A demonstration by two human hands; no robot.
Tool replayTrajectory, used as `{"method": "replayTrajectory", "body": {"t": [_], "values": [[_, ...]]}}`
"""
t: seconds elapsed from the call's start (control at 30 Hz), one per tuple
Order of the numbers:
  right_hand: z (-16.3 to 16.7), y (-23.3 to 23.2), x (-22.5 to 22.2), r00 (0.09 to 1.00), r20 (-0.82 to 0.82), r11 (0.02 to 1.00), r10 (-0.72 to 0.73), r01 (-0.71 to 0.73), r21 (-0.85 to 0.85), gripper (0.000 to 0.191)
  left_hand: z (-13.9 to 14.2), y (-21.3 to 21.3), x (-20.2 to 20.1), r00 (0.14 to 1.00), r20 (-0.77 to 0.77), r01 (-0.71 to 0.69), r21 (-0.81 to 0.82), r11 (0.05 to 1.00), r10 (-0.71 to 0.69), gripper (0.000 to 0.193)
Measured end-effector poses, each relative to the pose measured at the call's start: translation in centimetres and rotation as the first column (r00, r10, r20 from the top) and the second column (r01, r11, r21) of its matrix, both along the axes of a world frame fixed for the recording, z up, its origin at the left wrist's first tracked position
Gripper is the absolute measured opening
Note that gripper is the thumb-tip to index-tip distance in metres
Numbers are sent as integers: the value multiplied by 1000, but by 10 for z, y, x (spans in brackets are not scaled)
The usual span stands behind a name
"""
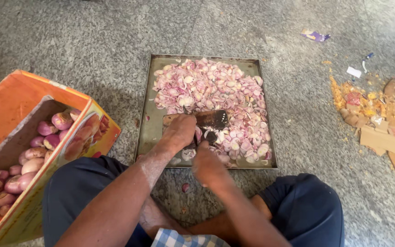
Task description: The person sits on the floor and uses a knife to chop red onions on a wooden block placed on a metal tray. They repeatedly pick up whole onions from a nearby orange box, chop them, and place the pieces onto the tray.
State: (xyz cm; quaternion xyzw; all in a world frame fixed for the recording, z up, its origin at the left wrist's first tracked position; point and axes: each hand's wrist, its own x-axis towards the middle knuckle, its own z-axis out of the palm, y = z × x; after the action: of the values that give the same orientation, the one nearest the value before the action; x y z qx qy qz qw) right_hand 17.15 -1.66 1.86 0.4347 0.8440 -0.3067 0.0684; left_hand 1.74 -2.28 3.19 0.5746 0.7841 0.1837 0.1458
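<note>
Two hands over metal tray [148,132] on stone floor. Left hand [179,132] closed around knife handle, dark blade [212,119] flat above onion slices [216,91]. Right hand [209,165] curled over small onion piece [210,136]; exact grip unclear. Judgement: keep fingertips tucked, blade strokes short. Forearms angle down between crossed knees. Box of peeled onions [24,164] at left.

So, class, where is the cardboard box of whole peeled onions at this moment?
In the head view, the orange cardboard box sits on the floor at the person's left, beside the left knee and just left of the metal tray of sliced onions.
</note>
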Motion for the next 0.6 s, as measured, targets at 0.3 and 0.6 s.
{"method": "replayTrajectory", "body": {"t": [0.3, 0.6], "values": [[-2, -5, 5, 989, -147, 999, 3, 3, 38, 34, 3, 3, 2, 996, 63, -53, -94, 994, 59, 23], [-2, -5, 2, 993, -117, 1000, 8, -5, 30, 41, 14, 1, 4, 994, 83, -53, -137, 989, 65, 39]]}}
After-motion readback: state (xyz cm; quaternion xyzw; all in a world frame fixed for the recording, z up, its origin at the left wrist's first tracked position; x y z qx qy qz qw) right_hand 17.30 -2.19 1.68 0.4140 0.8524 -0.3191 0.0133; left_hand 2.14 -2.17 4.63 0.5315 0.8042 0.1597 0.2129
